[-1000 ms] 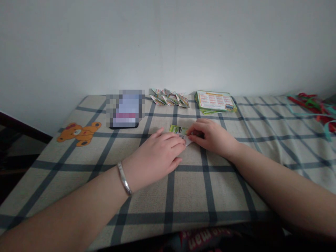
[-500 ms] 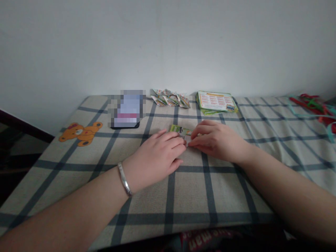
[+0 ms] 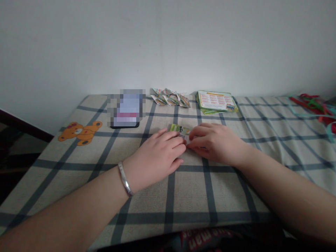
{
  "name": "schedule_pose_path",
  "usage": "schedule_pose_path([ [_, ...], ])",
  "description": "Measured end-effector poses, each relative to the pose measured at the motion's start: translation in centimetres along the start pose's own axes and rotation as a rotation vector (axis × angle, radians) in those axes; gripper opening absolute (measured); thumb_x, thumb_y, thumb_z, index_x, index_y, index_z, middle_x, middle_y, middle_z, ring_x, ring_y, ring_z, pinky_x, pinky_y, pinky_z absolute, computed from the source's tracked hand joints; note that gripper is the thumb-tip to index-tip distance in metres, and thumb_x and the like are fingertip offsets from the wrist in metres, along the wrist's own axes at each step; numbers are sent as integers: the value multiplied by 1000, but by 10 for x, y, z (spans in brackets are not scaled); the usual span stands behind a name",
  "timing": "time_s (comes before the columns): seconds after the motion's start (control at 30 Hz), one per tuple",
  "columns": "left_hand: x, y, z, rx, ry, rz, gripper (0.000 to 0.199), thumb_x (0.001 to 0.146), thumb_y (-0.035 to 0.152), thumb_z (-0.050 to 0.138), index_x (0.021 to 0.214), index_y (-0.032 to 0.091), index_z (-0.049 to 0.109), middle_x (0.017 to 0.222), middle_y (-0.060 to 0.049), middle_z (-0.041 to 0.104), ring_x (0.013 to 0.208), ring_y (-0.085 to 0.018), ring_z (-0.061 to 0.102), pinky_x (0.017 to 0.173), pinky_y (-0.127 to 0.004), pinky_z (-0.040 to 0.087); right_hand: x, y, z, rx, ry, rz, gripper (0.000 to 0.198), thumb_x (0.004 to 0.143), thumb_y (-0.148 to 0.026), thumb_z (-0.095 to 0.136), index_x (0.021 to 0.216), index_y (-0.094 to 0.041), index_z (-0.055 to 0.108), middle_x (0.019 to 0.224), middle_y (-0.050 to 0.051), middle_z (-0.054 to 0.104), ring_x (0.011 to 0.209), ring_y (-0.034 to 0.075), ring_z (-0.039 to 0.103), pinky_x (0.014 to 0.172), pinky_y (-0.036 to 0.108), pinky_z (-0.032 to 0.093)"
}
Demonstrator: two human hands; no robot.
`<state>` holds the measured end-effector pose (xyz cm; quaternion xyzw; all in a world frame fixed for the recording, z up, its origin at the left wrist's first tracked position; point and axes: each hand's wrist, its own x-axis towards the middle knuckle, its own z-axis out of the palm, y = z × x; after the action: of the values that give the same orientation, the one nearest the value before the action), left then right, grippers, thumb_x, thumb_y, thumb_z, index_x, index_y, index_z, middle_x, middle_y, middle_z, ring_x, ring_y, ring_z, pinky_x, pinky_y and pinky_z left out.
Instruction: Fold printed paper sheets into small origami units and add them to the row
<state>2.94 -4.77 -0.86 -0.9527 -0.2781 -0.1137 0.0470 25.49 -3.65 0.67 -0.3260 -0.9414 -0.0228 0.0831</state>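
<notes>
Left hand (image 3: 160, 150), fingers slightly apart, is resting on printed paper (image 3: 176, 128); right hand (image 3: 217, 142) is touching it, closure unclear. Presumably light, creasable, it is inviting edge holds.

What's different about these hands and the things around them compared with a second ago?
The right hand has shifted slightly toward the person and to the right, staying at the small printed paper. I see nothing picked up or let go. The left hand stays resting on the paper; the phone, folded pieces, card stack and bear figure stayed put.
</notes>
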Motion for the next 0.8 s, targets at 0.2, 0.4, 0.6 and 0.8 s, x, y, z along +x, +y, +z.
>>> schedule_pose_path([
  [0.2, 0, -1, 0, -19, -36, 4, 23, 91, 31, 57, 110, 20, 62, 122, -4, 63, 119, -24, 50, 111, -47, 34, -4, 3, 2, -54, 14, 90, 19, 87, -25, 55, 86, -24, 74, 112, 1, 68, 89, 19, 64, 72, 32, 44],
  [0.4, 0, -2, -1, -23, -24, -1, 21, 92, 25, 53, 110, 20, 62, 123, -3, 63, 119, -23, 50, 112, -46, 33, -7, 5, 0, -110, 4, 115, 19, 86, -25, 56, 87, -27, 75, 113, -2, 69, 87, 18, 65, 68, 30, 43],
  [0.6, 0, -2, 1, -23, -3, 3, 23, 92, 20, 50, 111, 20, 62, 124, -3, 62, 119, -21, 50, 112, -45, 33, -7, 7, -6, -118, -22, 133, 16, 85, -25, 59, 88, -26, 75, 104, -2, 72, 82, 15, 65, 62, 28, 39],
  [0.8, 0, -1, 1, -40, -15, -7, 23, 91, 20, 50, 111, 20, 61, 124, -2, 62, 120, -21, 50, 113, -45, 32, -8, 4, -9, -191, -25, 169, 17, 87, -25, 57, 83, -25, 74, 99, -2, 73, 78, 14, 66, 56, 27, 34],
])
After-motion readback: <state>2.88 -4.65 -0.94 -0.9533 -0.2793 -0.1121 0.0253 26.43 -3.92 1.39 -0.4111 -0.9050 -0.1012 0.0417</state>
